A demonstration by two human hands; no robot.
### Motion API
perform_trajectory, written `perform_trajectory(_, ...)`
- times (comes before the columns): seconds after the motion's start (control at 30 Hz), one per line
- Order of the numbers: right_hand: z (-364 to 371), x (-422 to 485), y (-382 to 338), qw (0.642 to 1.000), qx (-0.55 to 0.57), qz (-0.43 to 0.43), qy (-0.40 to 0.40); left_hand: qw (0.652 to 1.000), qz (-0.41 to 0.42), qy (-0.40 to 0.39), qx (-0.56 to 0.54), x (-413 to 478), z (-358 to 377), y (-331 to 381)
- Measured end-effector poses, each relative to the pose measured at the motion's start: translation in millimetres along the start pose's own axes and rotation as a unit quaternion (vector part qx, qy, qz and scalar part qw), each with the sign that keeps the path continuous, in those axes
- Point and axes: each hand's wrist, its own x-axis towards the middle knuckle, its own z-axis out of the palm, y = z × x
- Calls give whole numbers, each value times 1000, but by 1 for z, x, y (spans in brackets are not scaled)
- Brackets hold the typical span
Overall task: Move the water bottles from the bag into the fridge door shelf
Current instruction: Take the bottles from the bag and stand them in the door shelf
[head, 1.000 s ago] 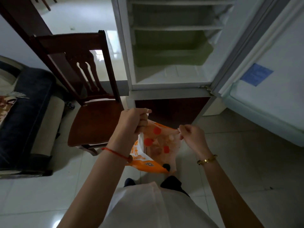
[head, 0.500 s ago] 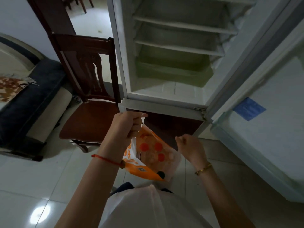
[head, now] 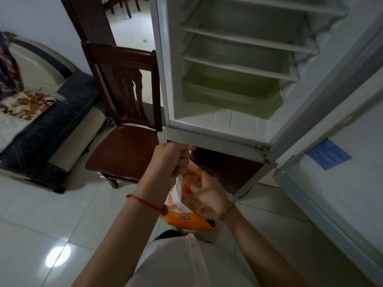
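An orange and white plastic bag (head: 183, 218) hangs in front of my body, below the open fridge (head: 228, 83). My left hand (head: 173, 162) grips the bag's top edge in a fist and holds it up. My right hand (head: 209, 196) reaches down into the bag's mouth; it is blurred and its fingers are hidden by the plastic. No water bottle shows; what is in the bag is hidden. The fridge door (head: 342, 193) stands open at the right, with a pale shelf rim (head: 290, 168) at its near lower corner.
A dark wooden chair (head: 124, 150) stands just left of the fridge, close to my left hand. A sofa (head: 41, 121) with a patterned cloth is at the far left. Inside the fridge are bare shelves and a green drawer (head: 230, 92). White tiles cover the floor.
My right hand left the bag's right edge and dipped into its mouth. My left hand kept its grip on the top edge. The view swung up and closer to the fridge.
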Motion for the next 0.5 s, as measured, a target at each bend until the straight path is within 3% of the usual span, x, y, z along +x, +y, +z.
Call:
perform_trajectory(0.1, 27, 20, -5, 999, -42, -6, -22, 1000, -1, 12, -3, 1, -2, 4)
perform_trajectory(0.37, 50, 36, -14, 998, 38, 44, -37, 1000, 0, 12, -7, 4, -12, 15)
perform_trajectory(0.5, 48, 35, -20, 999, 48, 22, -12, 1000, 12, 17, -21, 6, -17, 19)
